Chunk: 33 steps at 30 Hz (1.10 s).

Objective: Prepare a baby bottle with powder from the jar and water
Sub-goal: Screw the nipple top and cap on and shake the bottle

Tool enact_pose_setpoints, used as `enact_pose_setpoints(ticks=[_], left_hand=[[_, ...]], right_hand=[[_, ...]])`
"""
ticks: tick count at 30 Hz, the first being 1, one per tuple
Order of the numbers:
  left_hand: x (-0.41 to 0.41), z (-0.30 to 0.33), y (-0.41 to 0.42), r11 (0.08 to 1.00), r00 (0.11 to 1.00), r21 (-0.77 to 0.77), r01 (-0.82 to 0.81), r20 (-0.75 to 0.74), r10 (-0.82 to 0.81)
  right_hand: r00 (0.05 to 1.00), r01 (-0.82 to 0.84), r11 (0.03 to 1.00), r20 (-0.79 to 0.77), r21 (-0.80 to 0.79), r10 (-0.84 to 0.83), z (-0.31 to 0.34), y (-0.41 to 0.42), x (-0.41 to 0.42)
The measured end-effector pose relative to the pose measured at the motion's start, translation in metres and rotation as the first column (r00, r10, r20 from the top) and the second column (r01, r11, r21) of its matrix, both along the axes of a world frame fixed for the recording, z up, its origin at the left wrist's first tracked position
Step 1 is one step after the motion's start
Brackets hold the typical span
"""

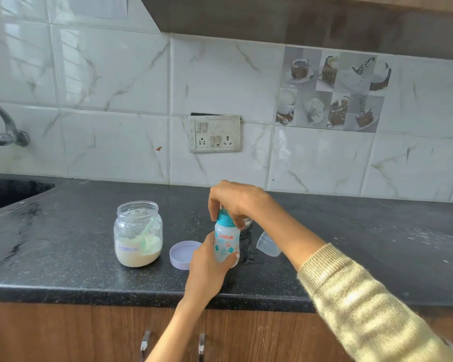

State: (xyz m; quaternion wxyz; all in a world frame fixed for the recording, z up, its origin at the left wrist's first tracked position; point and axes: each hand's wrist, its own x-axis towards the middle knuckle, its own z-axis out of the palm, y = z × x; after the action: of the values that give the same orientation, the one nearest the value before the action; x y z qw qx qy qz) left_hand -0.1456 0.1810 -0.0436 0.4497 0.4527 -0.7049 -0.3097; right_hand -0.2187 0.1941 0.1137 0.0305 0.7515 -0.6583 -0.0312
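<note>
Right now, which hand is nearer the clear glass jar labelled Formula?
Left. The left hand grips the baby bottle's body, right of the clear glass jar past the lilac lid. The right hand grips the teal bottle collar, farther right.

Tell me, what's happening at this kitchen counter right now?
A person is putting together a small translucent baby bottle with flower prints on the black speckled counter. The left hand grips its body while the right hand holds its teal screw collar. Beside it stands an open glass jar of cream powder, a pale scoop inside. The jar's lilac lid lies upturned, and a clear plastic cap lies on its side.
</note>
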Motion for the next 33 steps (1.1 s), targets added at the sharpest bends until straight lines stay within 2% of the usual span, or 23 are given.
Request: enact_pose_setpoints(ticks=[5, 11, 16, 18, 20, 22, 26, 33], left_hand=[[0.0, 0.0, 0.001, 1.0, 1.0, 0.001, 0.005, -0.009, -0.005], [0.0, 0.001, 0.002, 1.0, 1.0, 0.012, 0.003, -0.007, -0.003], [0.0, 0.002, 0.004, 1.0, 1.0, -0.007, 0.008, -0.001, -0.008], [0.001, 0.002, 0.004, 1.0, 1.0, -0.006, 0.009, 0.002, -0.009], [0.001, 0.001, 0.003, 1.0, 1.0, 0.006, 0.012, 0.001, -0.012], [0.002, 0.0, 0.001, 1.0, 1.0, 0.013, 0.025, -0.006, -0.025], [0.001, -0.001, -0.001, 0.999, 0.999, 0.02, 0.032, 0.006, -0.033], [0.001, -0.002, -0.005, 0.999, 0.999, 0.033, 0.042, 0.034, -0.043]], right_hand=[[0.997, -0.005, 0.996, -0.077, 0.092, 0.012, 0.008, -0.009, 0.0], [0.986, 0.121, 0.983, -0.133, 0.135, -0.103, 0.016, -0.016, 0.001], [0.97, 0.234, 0.968, -0.082, 0.093, -0.227, 0.006, -0.021, -0.004], [0.962, 0.256, 0.955, 0.051, 0.148, -0.266, 0.008, -0.022, -0.011], [0.947, 0.226, 0.943, 0.171, 0.245, -0.272, 0.012, -0.022, -0.021], [0.952, 0.158, 0.943, 0.208, 0.293, -0.224, 0.014, -0.02, -0.031], [0.936, 0.049, 0.965, 0.326, 0.258, -0.134, 0.005, -0.021, -0.046], [0.948, -0.135, 0.96, 0.313, 0.246, 0.053, 0.001, -0.032, -0.056]])
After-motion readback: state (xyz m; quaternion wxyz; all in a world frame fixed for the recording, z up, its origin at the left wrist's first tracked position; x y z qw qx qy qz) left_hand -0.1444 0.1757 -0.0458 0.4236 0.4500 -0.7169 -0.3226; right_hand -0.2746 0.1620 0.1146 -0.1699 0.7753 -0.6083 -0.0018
